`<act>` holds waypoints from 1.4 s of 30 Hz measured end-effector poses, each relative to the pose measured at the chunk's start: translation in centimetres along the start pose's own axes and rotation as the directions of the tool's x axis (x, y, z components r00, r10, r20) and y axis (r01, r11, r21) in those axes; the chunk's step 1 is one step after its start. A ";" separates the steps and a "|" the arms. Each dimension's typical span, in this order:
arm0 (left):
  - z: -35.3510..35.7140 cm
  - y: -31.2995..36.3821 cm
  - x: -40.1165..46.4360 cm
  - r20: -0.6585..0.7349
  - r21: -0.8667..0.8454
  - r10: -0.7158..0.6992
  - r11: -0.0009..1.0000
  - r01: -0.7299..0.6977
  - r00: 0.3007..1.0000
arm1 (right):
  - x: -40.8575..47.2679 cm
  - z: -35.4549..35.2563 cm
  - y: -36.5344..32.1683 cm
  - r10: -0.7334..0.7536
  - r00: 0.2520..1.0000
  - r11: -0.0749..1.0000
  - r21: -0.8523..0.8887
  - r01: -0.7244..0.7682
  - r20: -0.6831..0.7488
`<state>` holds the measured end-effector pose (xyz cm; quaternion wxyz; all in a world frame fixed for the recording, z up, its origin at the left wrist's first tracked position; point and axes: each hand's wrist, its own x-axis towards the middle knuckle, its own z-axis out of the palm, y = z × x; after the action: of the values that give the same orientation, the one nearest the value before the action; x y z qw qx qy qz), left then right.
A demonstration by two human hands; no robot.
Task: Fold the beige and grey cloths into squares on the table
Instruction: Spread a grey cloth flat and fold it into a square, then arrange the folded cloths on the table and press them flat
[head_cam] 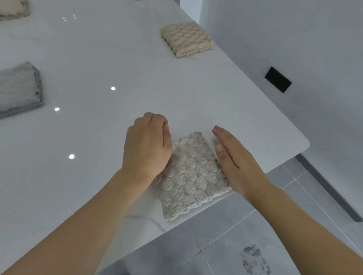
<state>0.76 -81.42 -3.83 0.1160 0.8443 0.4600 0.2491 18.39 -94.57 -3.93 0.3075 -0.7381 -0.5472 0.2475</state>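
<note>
Grey cloth (192, 175) lies folded into a rough square at the near right corner of the table (117, 60), its near edge right at the table rim. Left hand (146, 144) rests on the cloth's left edge, fingers curled under; probably pressing rather than pinching, hard to tell. Right hand (234, 159) is flat, fingers straight, edge-on against the right side. Beige cloth (186, 39) sits folded further back, well apart.

Risk: a squaring push toward the rim could slide the cloth off, or uneven pressure could skew or spring the fold.
</note>
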 end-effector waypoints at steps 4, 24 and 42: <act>-0.3 4.1 -4.8 -0.024 -0.075 -0.161 0.984 0.159 0.987 | -0.3 0.1 -1.1 -0.154 0.987 0.987 -0.044 0.156 0.046; 1.5 1.2 -10.6 0.197 0.256 -0.239 0.949 0.186 0.951 | 0.6 1.6 1.8 -0.129 0.955 0.790 -0.554 0.263 0.269; 1.0 0.0 -11.1 0.128 0.171 -0.301 0.945 0.278 0.945 | 0.9 0.8 2.3 -0.107 0.969 0.897 -0.400 0.191 0.223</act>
<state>-3.71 -90.67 -8.12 0.1220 0.7903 0.5865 0.1286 19.59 -94.02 -6.20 0.1054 -0.7146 -0.6700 0.1713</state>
